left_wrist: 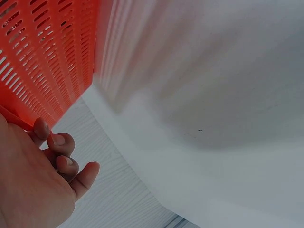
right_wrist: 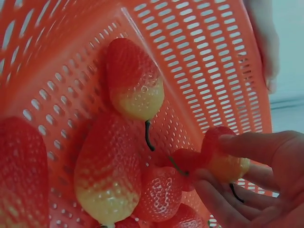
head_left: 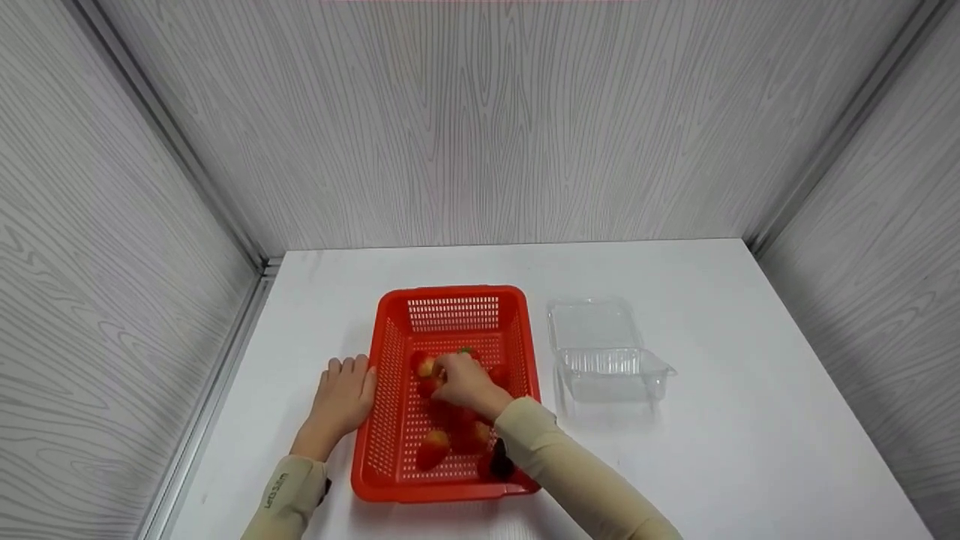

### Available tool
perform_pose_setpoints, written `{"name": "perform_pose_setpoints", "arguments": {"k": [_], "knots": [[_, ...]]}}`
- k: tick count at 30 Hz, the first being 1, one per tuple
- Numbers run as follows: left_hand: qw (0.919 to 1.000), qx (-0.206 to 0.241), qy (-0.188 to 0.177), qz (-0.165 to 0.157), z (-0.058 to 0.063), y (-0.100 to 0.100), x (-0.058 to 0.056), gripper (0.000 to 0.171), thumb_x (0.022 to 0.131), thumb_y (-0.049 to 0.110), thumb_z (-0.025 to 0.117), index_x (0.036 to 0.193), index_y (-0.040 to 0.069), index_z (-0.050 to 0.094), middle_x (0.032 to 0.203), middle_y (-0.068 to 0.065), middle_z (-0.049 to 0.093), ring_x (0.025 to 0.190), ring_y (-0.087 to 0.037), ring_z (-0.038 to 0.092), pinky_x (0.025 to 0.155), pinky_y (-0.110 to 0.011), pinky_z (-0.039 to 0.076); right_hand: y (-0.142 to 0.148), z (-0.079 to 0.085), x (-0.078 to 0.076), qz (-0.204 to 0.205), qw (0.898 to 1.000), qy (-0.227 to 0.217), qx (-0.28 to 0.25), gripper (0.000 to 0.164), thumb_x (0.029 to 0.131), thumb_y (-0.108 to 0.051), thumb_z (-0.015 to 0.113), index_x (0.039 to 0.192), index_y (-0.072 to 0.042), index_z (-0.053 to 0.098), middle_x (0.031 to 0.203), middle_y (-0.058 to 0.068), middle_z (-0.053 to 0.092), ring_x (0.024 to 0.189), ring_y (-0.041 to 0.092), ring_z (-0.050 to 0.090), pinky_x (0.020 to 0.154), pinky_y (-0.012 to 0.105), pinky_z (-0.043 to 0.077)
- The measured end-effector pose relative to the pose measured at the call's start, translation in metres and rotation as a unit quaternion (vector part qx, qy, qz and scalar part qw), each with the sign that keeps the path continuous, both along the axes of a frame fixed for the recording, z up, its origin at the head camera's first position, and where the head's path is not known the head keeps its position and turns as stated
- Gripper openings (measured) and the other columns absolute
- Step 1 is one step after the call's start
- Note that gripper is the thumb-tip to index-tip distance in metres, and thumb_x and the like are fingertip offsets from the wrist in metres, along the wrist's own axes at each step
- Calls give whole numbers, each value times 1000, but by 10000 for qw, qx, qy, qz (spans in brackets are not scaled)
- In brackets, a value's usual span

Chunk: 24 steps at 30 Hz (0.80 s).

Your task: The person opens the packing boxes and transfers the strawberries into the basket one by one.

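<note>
In the right wrist view, my right hand (right_wrist: 266,175) pinches a red and yellow strawberry (right_wrist: 224,166) with a dark stem between thumb and fingers. From the head view, that right hand (head_left: 466,384) reaches down into a red slotted plastic basket (head_left: 442,493). Several more strawberries (right_wrist: 137,80) lie on the basket's bottom around it, some partly hidden under the hand and forearm. Against the basket's left rim rests my left hand (head_left: 346,394), its fingers relaxed and pointing away from me. The left wrist view has the left hand (left_wrist: 38,175) beside the basket's slotted wall (left_wrist: 52,61).
Right of the basket stands a clear plastic box (head_left: 611,379), its lid (head_left: 596,326) hinged open behind it. Everything is on a white table (head_left: 720,420). Pale wood-grain panels (head_left: 480,127) rise at the back and both sides.
</note>
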State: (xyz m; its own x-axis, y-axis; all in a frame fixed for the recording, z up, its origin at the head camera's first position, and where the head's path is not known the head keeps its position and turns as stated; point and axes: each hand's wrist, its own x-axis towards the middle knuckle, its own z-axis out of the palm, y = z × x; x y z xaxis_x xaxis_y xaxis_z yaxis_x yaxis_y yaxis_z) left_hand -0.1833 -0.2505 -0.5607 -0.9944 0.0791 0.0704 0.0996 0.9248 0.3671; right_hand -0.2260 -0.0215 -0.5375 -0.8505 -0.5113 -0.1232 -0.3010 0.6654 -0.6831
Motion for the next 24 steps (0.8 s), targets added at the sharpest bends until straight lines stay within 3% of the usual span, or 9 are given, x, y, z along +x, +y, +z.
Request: {"name": "perform_pose_setpoints", "arguments": {"k": [4,11,15,24], "knots": [[10000,-9,-51,-11,0,0,-1,28,107,29,32,101,6,47,86,-9,42,83,-28,35,74,-43,31,-5,0,2,161,9997,17,179,21,83,-11,80,99,-8,67,79,-2,59,67,13,53,59,28,44],[9999,-45,99,-17,0,1,1,23,107,25,36,100,6,46,85,-9,43,81,-28,33,72,-43,31,-10,-9,1,378,9940,534,877,17,82,-9,76,76,-11,60,67,0,53,55,13,43,50,30,35],[10000,-57,74,8,0,2,1,22,107,25,36,101,6,46,85,-9,43,82,-28,34,72,-43,32,-9,-18,-1,355,9938,344,996,20,80,-11,80,77,-13,60,70,-1,55,58,13,44,52,29,36],[10000,-83,13,5,0,1,-1,23,107,25,36,101,6,46,86,-10,43,83,-29,35,72,-44,32,-3,-25,-2,220,9982,-112,551,36,84,-19,81,68,-14,48,62,-3,43,55,12,39,52,30,33]]}}
